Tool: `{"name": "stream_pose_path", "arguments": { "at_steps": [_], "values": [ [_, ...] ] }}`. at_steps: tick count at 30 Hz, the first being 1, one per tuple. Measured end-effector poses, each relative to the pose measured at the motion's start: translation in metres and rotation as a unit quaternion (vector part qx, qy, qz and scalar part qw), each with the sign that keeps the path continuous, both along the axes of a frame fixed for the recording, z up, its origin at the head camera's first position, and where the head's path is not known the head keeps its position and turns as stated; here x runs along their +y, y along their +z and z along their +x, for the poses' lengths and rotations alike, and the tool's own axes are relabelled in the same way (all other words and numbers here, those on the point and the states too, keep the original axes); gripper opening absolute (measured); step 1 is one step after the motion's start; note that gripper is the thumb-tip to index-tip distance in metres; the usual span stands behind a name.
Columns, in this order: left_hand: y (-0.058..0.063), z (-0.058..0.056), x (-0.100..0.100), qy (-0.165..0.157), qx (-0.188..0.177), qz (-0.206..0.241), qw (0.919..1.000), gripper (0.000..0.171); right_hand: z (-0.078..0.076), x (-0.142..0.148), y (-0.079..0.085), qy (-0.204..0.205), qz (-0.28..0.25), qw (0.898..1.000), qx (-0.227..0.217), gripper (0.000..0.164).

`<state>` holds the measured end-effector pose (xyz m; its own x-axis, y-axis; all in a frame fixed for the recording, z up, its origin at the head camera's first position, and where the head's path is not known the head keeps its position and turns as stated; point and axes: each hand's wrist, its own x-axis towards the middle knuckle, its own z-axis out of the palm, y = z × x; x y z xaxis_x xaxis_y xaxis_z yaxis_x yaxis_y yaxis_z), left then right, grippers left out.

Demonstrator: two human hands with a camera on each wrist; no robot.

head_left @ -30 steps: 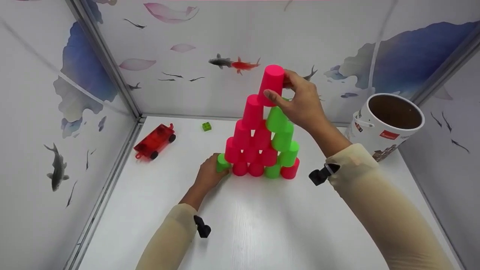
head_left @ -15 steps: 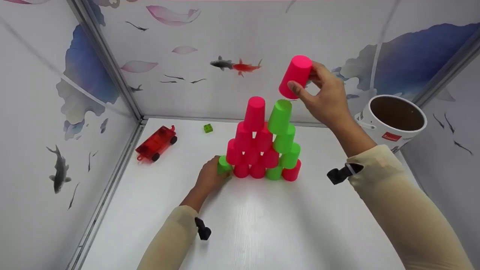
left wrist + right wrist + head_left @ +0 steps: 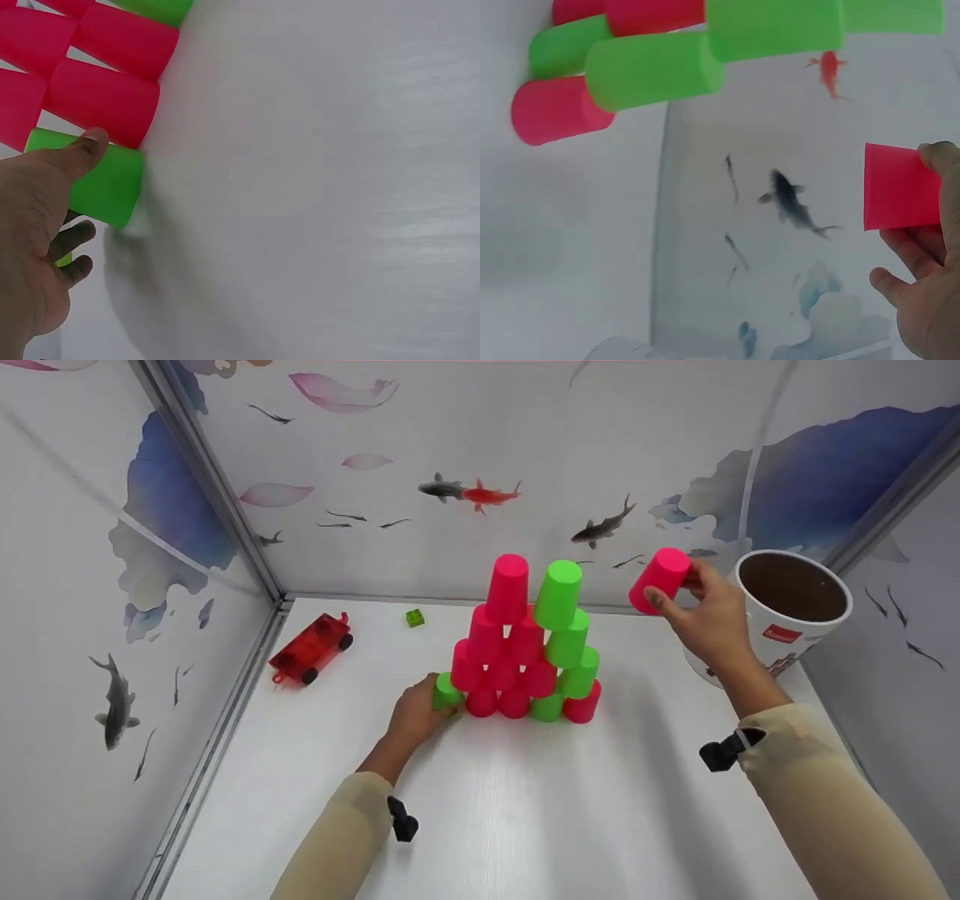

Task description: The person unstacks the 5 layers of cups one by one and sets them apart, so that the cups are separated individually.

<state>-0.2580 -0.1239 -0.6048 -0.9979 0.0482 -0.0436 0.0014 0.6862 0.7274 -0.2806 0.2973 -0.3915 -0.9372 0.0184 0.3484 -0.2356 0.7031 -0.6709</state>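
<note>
4 cup tiers [image 3: 501,664] block the middle; front tabletop [image 3: 517,802] gives passage.

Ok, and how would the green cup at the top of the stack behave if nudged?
The green cup would probably tip easily, perched on the cups below with a gap beside it. It's likely stiff: a similar pink cup shows no dent in the right hand.

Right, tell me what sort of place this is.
Probably a small booth for tabletop play, judging by the white table, the fish-print walls on three sides and the stacked cups.
</note>
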Motion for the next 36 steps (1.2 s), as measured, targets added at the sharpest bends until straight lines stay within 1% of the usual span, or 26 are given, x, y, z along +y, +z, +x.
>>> {"name": "stream_pose_path", "arguments": {
  "at_steps": [2,5,8,10,15,20,23,27,32,36],
  "values": [
    [0.000,-0.001,0.000,-0.001,-0.004,0.001,1.0000,0.050,0.004,0.012,-0.018,-0.005,0.000,1.000,-0.020,0.077],
    [-0.001,-0.002,-0.001,-0.003,-0.008,-0.002,1.0000,0.052,0.009,0.026,-0.043,-0.014,0.001,0.999,-0.039,0.080],
    [-0.002,-0.002,-0.001,-0.003,-0.013,-0.006,0.9999,0.055,0.014,0.038,-0.068,-0.025,0.006,0.998,-0.057,0.079],
    [-0.002,-0.002,-0.001,-0.003,-0.014,-0.010,0.9998,0.056,0.017,0.044,-0.084,-0.035,0.009,0.996,-0.080,0.079],
    [-0.001,-0.002,-0.002,-0.003,-0.022,-0.011,0.9997,0.057,0.025,0.055,-0.116,-0.051,0.020,0.990,-0.128,0.079],
    [0.001,-0.003,-0.001,-0.002,-0.035,-0.014,0.9993,0.058,0.030,0.060,-0.144,-0.047,0.019,0.985,-0.163,0.076],
    [0.001,-0.003,-0.001,0.000,-0.037,-0.018,0.9991,0.059,0.031,0.062,-0.155,-0.044,0.016,0.981,-0.188,0.078],
    [0.000,-0.002,-0.002,-0.001,-0.035,-0.019,0.9992,0.059,0.031,0.062,-0.165,-0.042,0.009,0.977,-0.211,0.080],
    [0.000,-0.002,-0.003,-0.003,-0.029,-0.017,0.9994,0.058,0.030,0.061,-0.173,-0.035,0.004,0.975,-0.220,0.079],
    [0.001,-0.002,-0.002,-0.008,-0.028,-0.028,0.9992,0.058,0.030,0.061,-0.180,-0.024,0.013,0.977,-0.212,0.078]
  ]
}}
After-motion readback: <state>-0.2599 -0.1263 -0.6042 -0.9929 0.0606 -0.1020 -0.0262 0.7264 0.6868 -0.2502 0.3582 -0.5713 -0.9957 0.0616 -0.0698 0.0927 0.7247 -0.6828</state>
